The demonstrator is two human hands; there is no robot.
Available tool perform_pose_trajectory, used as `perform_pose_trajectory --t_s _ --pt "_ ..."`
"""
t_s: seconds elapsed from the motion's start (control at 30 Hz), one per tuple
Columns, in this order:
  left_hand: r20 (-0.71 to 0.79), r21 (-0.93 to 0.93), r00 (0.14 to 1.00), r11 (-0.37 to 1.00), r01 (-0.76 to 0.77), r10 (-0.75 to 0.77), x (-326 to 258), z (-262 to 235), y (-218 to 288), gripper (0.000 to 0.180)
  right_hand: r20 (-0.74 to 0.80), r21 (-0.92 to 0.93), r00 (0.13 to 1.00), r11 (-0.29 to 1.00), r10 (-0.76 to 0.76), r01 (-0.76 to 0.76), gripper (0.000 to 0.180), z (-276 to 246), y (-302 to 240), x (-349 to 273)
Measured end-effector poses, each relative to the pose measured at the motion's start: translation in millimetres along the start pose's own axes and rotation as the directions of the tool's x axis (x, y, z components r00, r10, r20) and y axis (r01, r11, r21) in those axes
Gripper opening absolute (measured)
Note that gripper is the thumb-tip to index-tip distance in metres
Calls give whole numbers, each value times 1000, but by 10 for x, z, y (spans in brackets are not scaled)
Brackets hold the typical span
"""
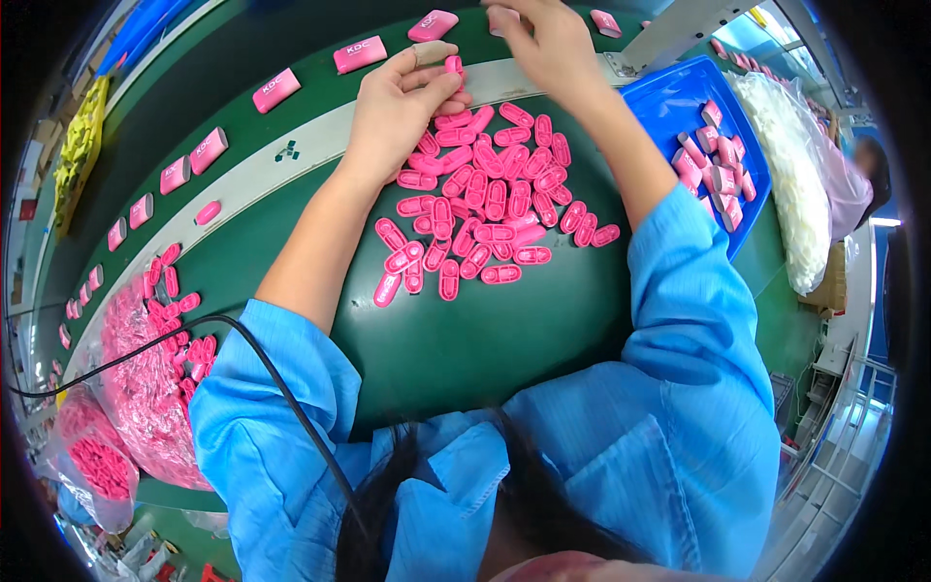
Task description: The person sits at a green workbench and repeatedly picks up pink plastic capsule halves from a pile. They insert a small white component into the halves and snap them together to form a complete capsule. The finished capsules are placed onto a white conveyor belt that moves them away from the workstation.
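Note:
My left hand (pixel 402 102) is closed on a small pink oval cap (pixel 453 65), pinched between thumb and fingers. One of its fingers wears a tan wrap. At the far side, over the green belt (pixel 320 87), my right hand (pixel 553 53) has its thumb and fingers around a pink flat case (pixel 501 20). Part of that case is hidden by the fingers. Between my forearms lies a loose heap of pink oval caps (pixel 495 199) on the green tabletop (pixel 485 339), many with their hollow side up. Pink printed cases (pixel 277 90) stand spaced out along the belt.
On the right, a blue tray (pixel 756 179) holds pink cases beside a bag of white pieces (pixel 790 184). A plastic bag (pixel 136 378) spills pink caps at left. A black cable (pixel 281 388) crosses my left sleeve. Another person (pixel 849 189) sits far right.

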State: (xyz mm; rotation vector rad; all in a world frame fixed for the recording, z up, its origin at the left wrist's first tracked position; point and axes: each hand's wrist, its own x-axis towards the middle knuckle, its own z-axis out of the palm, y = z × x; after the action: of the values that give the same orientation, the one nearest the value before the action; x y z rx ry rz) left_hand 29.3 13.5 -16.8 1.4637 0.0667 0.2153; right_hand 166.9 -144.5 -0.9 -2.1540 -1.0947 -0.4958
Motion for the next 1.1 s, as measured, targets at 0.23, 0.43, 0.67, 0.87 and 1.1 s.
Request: perform_pose_trajectory --t_s 0.23,0.43,0.67,0.87,1.1 --pt "-5 -35 997 996 78 -78 12 -84 -25 31 102 -11 964 969 247 -247 22 144 267 147" --pt "-30 -136 994 985 103 -107 31 -98 16 31 443 794 838 294 319 -532 27 -75 -211 -251" --pt "-118 -191 987 978 81 -105 51 -138 -10 28 483 788 854 330 191 -520 26 41 -67 -343" --pt "-113 -10 994 1000 -8 6 60 -85 -63 31 474 813 854 266 217 -519 27 43 -162 -379" --pt "-115 355 967 918 -175 228 36 -87 -9 34 354 830 919 396 173 -394 28 40 -185 -393"
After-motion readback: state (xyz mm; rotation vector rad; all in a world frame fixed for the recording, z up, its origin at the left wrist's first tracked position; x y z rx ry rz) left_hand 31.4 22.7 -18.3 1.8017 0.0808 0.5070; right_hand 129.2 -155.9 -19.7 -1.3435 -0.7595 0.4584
